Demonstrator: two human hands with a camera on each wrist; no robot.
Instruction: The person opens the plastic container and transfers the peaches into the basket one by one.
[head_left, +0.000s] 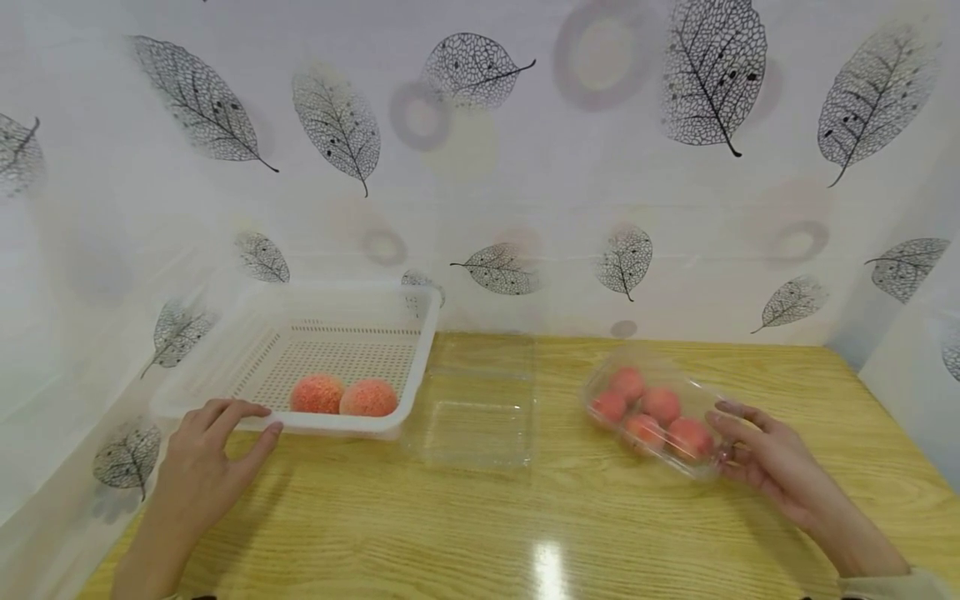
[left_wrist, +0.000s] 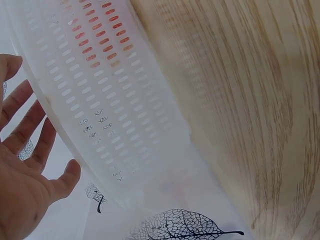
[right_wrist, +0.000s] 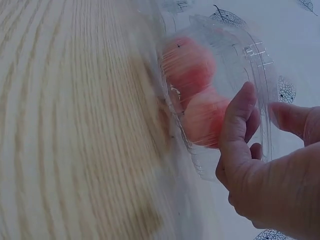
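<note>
Closest, the left hand spreads loose fingers at the near rim of a white basket with two reddish fruits inside. Right of an open clear box, the right hand grips one end of a tilted plastic container with five red fruits.

on my feed: left hand bare | right hand bare, slim-fingered | right side, i see a pale beige sleeve, cropped by the lower border | left side, a small dark edge, too slight to identify
</note>
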